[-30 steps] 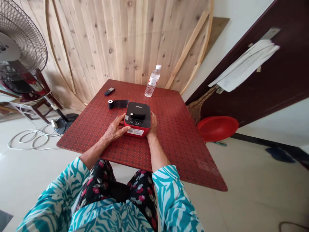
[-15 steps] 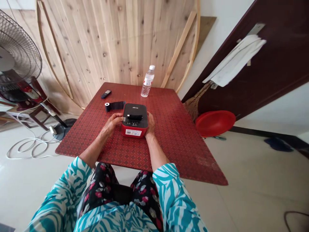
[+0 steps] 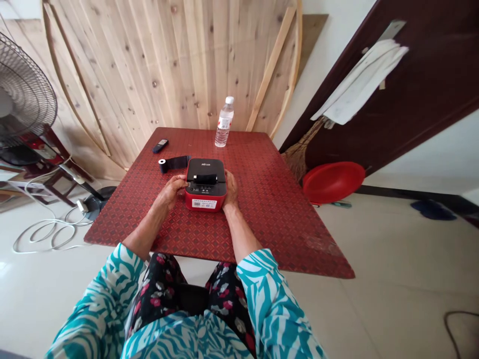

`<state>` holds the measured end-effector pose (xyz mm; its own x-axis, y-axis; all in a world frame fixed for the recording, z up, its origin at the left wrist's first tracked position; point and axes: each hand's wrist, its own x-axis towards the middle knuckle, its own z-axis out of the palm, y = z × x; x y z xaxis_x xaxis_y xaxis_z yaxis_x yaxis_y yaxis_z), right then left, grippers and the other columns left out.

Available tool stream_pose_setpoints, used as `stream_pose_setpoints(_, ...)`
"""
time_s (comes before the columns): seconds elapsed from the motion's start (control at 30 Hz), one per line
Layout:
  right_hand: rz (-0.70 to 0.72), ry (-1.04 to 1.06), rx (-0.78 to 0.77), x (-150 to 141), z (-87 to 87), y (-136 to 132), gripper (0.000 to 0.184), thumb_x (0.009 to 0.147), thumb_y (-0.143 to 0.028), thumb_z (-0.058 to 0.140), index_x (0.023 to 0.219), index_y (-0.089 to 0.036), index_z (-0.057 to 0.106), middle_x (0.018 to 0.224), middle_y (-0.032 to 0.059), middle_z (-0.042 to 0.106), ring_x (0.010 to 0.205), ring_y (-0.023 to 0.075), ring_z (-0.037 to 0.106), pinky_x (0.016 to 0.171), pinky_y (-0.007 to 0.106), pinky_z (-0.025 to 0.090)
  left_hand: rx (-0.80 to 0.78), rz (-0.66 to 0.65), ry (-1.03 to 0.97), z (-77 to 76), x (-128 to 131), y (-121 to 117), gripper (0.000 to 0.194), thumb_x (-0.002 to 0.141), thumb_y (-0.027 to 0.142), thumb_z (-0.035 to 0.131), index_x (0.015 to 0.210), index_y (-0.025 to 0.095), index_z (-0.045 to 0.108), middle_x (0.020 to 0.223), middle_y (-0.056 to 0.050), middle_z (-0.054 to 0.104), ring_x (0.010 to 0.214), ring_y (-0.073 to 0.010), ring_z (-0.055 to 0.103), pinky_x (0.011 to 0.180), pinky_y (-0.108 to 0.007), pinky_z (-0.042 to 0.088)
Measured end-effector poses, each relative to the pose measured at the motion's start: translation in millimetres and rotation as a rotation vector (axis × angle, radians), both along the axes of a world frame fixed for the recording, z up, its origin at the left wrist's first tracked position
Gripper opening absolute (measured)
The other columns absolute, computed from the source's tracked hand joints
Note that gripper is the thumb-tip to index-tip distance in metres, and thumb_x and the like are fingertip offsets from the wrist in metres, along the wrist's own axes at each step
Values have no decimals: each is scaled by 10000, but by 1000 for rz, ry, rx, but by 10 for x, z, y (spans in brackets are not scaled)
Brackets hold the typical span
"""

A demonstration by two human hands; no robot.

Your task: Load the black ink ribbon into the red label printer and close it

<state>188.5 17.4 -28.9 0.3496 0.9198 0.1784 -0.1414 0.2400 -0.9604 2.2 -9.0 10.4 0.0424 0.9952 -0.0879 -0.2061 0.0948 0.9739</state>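
A red and black label printer sits near the front middle of the red patterned table. My left hand clasps its left side, and my right hand presses against its right side. Just left of the printer lies a small black roll with a black strip pulled out of it. Farther back are a small dark remote or phone and a clear plastic water bottle, standing upright.
A standing fan and a white cable are at the left, beyond the table. A round wooden board leans behind it. At the right are a dark door, a straw broom and a red plastic basin.
The whole view has shifted and levelled as my head moved. My left fingers now sit a little farther back along the printer's side; the printer and other tabletop things keep their places.
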Motion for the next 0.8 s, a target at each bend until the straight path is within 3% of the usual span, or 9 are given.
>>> stream_pose_setpoints(0.13, 3, 3, -3, 5, -52, 37, 454, 895, -514, 412, 1089, -202, 680, 1184, 77, 710, 1142, 195, 601, 1019, 375, 451, -111, 46, -128, 11, 29, -38, 354, 542, 217, 689, 877, 192, 576, 639, 56, 586, 495, -70, 469, 478, -215, 310)
stream_pose_setpoints(0.33, 5, 4, 10, 34, -108, 80, 442, 888, -492, 425, 1089, -192, 680, 1211, 82, 697, 1133, 198, 600, 1040, 380, 441, -69, 119, -179, -25, 66, -85, 370, 541, 264, 745, 867, 179, 595, 652, 48, 605, 538, -84, 513, 524, -223, 343)
stream_pose_setpoints(0.57, 12, -65, -1, 52, -107, 61, 428, 912, -482, 410, 1105, -217, 685, 1230, 78, 700, 1174, 194, 573, 1047, 369, 431, 1, 110, -151, -37, 47, -135, 408, 568, 404, 821, 849, 187, 620, 741, 11, 661, 664, -133, 609, 639, -253, 448)
stream_pose_setpoints(0.7, 8, -2, -9, 37, -82, 64, 447, 880, -514, 439, 1069, -204, 698, 1191, 76, 708, 1143, 202, 596, 1036, 378, 441, 197, 227, 8, -16, 8, -112, 356, 673, 481, 769, 818, 179, 648, 772, -4, 659, 688, -120, 596, 683, -253, 462)
stream_pose_setpoints(0.8, 12, 24, 1, 34, -79, 79, 437, 869, -504, 452, 1060, -198, 697, 1191, 82, 703, 1148, 207, 599, 1046, 385, 434, 414, 200, 227, 162, -19, -2, 297, 743, 457, 727, 823, 173, 687, 804, -22, 683, 732, -132, 603, 725, -260, 471)
